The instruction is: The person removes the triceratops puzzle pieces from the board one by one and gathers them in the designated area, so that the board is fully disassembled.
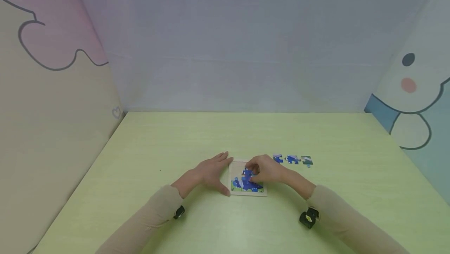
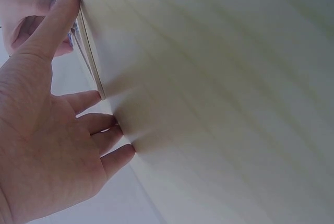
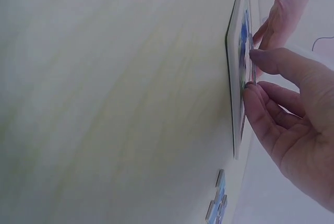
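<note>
A square, light wooden puzzle tray (image 1: 248,194) lies on the table, partly filled with pieces that form a blue picture (image 1: 247,183) over a green strip. At its left side, my left hand (image 1: 215,171) spreads its fingers, thumb at the near corner and index fingertip by the far corner. Over the tray's right part, my right hand (image 1: 266,169) pinches a thin puzzle piece (image 3: 253,70) between thumb and fingers, close over the tray's surface. In the head view the right fingers hide much of that piece.
Several loose puzzle pieces, among them a blue one (image 1: 292,159) and a greenish one (image 1: 307,160), lie in a row beyond the right hand. The pale green table (image 1: 168,129) meets a cloth-covered back wall and printed side panels.
</note>
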Available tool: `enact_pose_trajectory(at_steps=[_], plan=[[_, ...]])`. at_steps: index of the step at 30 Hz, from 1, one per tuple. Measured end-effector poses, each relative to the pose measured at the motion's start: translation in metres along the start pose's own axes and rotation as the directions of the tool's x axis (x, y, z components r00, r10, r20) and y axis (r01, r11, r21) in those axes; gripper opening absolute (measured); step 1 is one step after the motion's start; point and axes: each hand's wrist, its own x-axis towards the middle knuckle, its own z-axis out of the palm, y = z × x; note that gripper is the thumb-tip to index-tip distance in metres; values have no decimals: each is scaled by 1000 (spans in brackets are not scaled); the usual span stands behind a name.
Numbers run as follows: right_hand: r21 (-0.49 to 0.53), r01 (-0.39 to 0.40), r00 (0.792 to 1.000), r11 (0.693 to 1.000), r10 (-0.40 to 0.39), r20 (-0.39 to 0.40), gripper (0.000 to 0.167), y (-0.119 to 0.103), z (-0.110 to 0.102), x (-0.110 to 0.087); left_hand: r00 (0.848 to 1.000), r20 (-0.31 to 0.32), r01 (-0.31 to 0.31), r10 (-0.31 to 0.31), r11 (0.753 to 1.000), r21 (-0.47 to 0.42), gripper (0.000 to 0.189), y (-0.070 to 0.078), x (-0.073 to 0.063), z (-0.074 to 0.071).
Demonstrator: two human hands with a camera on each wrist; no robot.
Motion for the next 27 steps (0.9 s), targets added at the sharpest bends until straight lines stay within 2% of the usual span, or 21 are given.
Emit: enact_pose_trajectory(at_steps=[13,19,27], plan=[[-15,16,999,1000,-17,-37,38,9,-11,-16,1000,-1,5,-5,1000,16,106,-1,1,1],[-32,37,997,999,-39,-72,34,21,-23,-30,1000,-6,9,-8,1000,15,107,-1,0,1],[-57,12,994,998,-18,-106,33,34,-39,-53,1000,-10,-12,12,1000,21,107,-1,0,2]])
